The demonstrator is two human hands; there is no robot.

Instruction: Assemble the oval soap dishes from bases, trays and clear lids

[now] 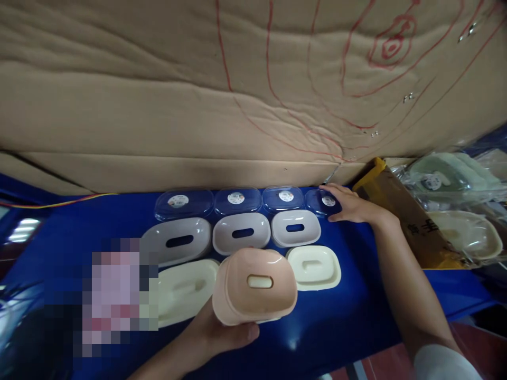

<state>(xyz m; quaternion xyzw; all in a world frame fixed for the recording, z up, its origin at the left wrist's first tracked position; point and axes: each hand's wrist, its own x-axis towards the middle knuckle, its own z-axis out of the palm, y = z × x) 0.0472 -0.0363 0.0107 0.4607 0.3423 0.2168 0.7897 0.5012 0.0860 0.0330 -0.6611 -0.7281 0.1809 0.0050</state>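
My left hand (216,330) is closed around a stack of peach plastic oval covers (259,298), each with a slot in the middle, held above the table. My right hand (350,206) grips the right end of a clear plastic lid (319,203) with a round sticker, its thumb and fingers on opposite edges. This lid ends a back row of several clear lids (283,203). In front of them lie three whitish slotted oval covers (241,245). Nearer are cream oval pieces with a raised bar, one (312,269) right of the peach stack and one (186,290) left of it.
A cardboard wall (158,121) with red drawn lines rises behind the blue table (340,327). At the right stands a cardboard box (412,227) beside plastic-wrapped green and cream parts (463,232). A blurred-out patch covers something at the left.
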